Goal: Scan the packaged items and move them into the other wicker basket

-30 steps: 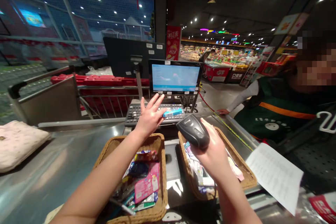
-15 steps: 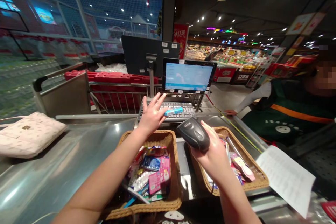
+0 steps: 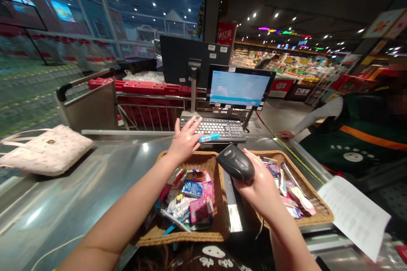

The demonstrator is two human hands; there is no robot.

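My left hand (image 3: 185, 140) is over the front left of the keyboard (image 3: 219, 128), several fingers stretched out. At its thumb side it holds a slim light-blue packet (image 3: 210, 137) with a barcode label facing me. My right hand (image 3: 259, 173) is wrapped round a black barcode scanner (image 3: 235, 163), whose head points up and left towards the packet, a short gap away. Below my left hand stands a wicker basket (image 3: 225, 203) of small packaged goods, among them a blue packet (image 3: 192, 188) and a pink one (image 3: 201, 209). A second wicker basket (image 3: 326, 203) with more goods lies partly behind my right forearm.
A lit screen (image 3: 240, 87) stands behind the keyboard, with another monitor (image 3: 178, 61) turned away. On the metal counter (image 3: 104, 186) sits a pale handbag (image 3: 47, 150). A printed sheet (image 3: 356, 216) lies at right, near a person in a dark green apron (image 3: 359, 144). A cart (image 3: 152, 112) stands beyond.
The view has turned slightly left, so the surroundings sit further right. Both hands have shifted a little left relative to the keyboard and baskets, still holding the packet and the scanner.
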